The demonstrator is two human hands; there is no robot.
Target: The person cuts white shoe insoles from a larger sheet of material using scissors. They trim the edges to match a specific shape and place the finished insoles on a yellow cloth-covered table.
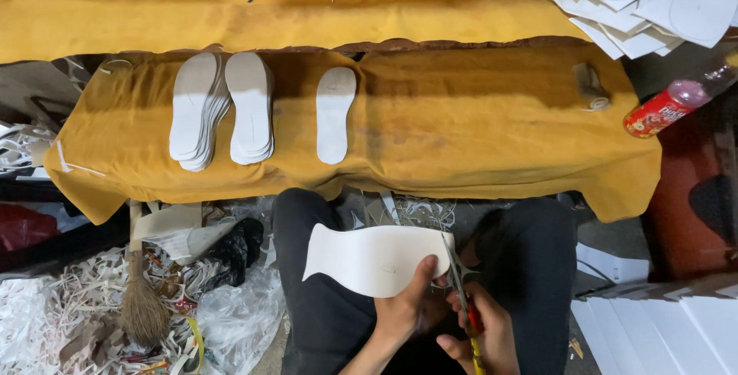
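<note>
1. Mustard-yellow cloth (477, 129) drapes the bench ahead, with stacks of cut insoles (223, 110) on it; paper scraps (69, 298) litter the floor to the left.
2. Over the lap, a white insole blank (369, 256) lies with its long axis running left to right.
3. Left hand (411, 306) pinches its lower right edge, thumb on top.
4. Right hand (480, 336), just beside it, grips red-handled scissors (460, 283), blades pointing up at the blank's right end.

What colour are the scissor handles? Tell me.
Red and yellow handles on the scissors, head view.
</note>
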